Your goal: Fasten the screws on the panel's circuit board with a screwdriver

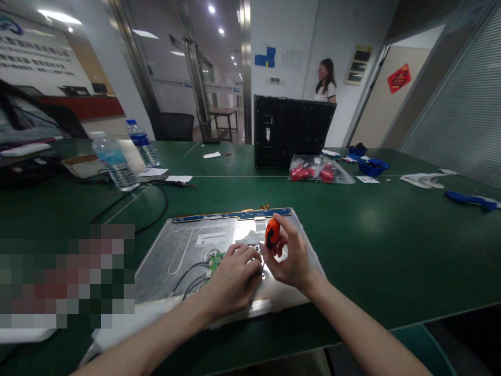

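My right hand grips an orange-and-black screwdriver by its handle, with the shaft pointing down at a metal panel. Close beside it, my left hand has its fingers curled in around the lower shaft, and what they hold is hidden. Under the left hand, part of a green circuit board shows, with black cables running off to the left. A narrow blue circuit strip lies along the panel's far edge. A white label is stuck on the panel.
Two water bottles stand at the back left near a black cable. A large black panel stands upright at the back, with a plastic bag of red parts before it. Blue trays sit farther right. A person stands behind.
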### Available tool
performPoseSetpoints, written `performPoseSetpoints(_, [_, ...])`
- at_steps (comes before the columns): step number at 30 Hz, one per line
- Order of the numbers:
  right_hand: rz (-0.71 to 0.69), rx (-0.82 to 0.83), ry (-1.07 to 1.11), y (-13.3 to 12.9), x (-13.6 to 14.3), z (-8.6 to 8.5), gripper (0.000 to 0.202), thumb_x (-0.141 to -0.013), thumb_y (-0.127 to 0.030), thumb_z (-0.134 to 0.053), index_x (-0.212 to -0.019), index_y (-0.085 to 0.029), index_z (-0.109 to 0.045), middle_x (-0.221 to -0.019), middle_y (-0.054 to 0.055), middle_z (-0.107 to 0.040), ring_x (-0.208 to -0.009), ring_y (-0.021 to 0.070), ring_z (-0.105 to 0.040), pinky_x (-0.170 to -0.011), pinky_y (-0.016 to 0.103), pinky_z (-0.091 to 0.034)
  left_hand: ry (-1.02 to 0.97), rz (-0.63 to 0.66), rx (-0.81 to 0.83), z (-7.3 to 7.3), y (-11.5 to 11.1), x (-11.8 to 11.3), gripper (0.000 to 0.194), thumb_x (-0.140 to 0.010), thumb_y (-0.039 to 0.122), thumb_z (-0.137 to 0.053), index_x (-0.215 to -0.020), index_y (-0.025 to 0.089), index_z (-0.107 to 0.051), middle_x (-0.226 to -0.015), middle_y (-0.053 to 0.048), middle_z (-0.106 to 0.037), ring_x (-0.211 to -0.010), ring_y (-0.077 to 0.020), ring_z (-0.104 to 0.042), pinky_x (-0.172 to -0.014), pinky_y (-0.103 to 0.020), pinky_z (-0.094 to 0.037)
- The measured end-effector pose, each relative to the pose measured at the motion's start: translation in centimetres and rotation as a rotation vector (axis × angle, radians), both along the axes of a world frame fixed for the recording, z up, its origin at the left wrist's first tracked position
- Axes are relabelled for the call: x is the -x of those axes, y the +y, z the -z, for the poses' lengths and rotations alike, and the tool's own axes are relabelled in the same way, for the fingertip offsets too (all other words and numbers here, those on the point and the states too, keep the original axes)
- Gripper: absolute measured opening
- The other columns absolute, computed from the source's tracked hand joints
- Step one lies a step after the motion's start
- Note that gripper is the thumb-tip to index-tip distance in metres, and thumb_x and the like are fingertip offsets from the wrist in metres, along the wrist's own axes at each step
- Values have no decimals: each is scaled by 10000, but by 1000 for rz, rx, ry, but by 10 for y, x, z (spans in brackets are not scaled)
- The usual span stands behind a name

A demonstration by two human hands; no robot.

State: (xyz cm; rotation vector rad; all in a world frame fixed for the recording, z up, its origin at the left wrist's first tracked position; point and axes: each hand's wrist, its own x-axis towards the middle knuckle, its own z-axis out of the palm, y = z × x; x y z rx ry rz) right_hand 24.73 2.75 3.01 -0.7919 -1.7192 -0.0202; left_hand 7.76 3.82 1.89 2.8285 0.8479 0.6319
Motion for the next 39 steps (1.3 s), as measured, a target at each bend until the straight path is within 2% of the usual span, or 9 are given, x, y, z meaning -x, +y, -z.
performPoseSetpoints(14, [-32,31,-56,4,-1,7,601,-880,-216,-534,-1412,-230,-255,-722,-25,-573,-481,92,-507,-419,179,-402,-1,-1,-16,0,-1,-1,146,-822,122,-499,-852,190,-625,-932,-57,-644,-891,-215,-554,-933,-430,-375])
performPoseSetpoints(24, [-52,35,-101,3,-2,3,601,-889,-232,-530,-1408,-234,-227,-768,-9,-605,-482,98,-498,-415,190,-391,0,-1,-18,-1,-1,-1,159,-817,129,-490,-857,184,-635,-925,-67,-659,-884,-220,-559,-931,-442,-389])
performPoseSetpoints(31, [-74,69,-137,2,-3,3,649,-868,-204,-507,-1430,-234,-184,-757,-1,-595,-495,120,-508,-405,215,-394,-29,6,9,1,0,-1,135,-810,128,-503,-834,184,-623,-910,-63,-656,-879,-225,-559,-916,-438,-395])
performPoseSetpoints(39, [-108,34,-122,0,-3,0,661,-836,-147,-505,-1432,-223,-230,-806,23,-621,-516,126,-525,-412,226,-420,-24,21,6,1,0,0,137,-814,109,-519,-863,194,-614,-918,-49,-648,-883,-214,-568,-939,-426,-374])
